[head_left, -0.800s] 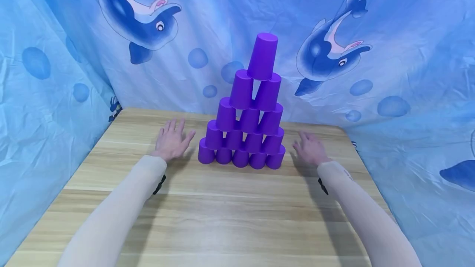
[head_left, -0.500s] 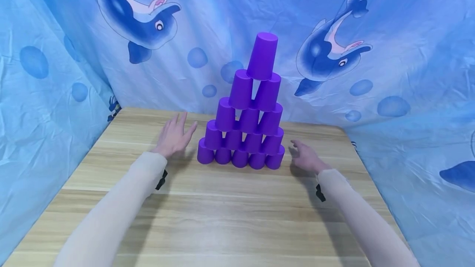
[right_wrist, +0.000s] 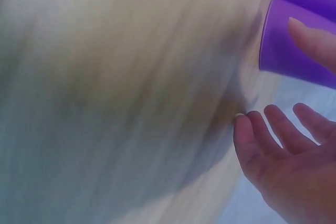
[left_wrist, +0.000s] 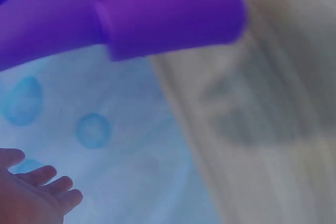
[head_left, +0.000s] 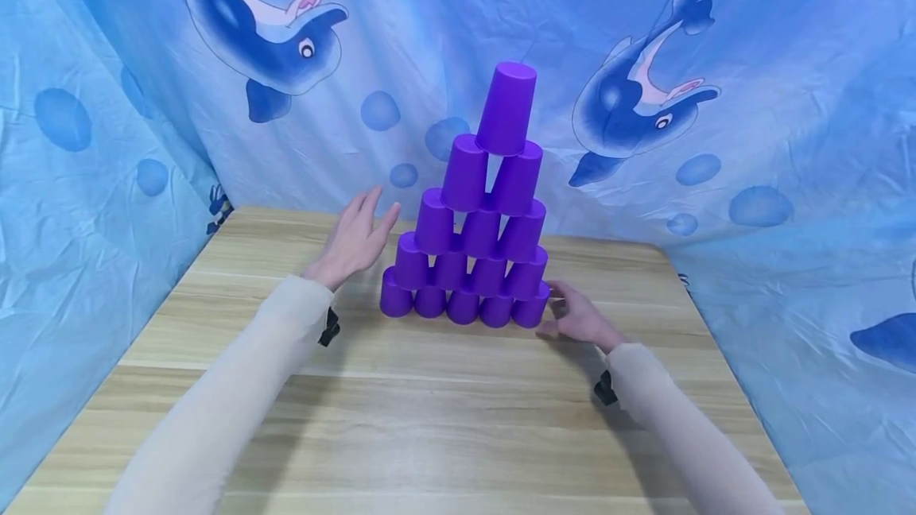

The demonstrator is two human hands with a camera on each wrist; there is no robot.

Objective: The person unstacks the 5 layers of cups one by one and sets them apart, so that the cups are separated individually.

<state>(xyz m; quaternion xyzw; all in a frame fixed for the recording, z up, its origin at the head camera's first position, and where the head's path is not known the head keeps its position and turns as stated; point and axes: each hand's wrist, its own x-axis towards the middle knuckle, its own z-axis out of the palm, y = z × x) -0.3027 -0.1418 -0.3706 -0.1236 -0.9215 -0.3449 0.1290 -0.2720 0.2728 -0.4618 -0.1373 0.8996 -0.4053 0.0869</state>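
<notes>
Upside-down purple cups stand stacked in a five-tier pyramid, with a single cup at the top. My left hand is raised over the table left of the stack, fingers extended and apart from the cups; the left wrist view shows the same hand below the cups. On the other side my right hand is low beside the bottom right cup, thumb and fingers spread around its side. In the right wrist view the thumb overlaps that purple cup, while the other fingers are held apart from it.
A pale wood-grain table carries the pyramid near its back edge. Blue curtain printed with dolphins hangs close behind and along both sides. Each wrist has a small black device, such as the left one.
My left hand has risen and moved right, closer to the pyramid. The right hand has come left and down to the bottom right cup, its thumb spreading away. The cups stay in place.
</notes>
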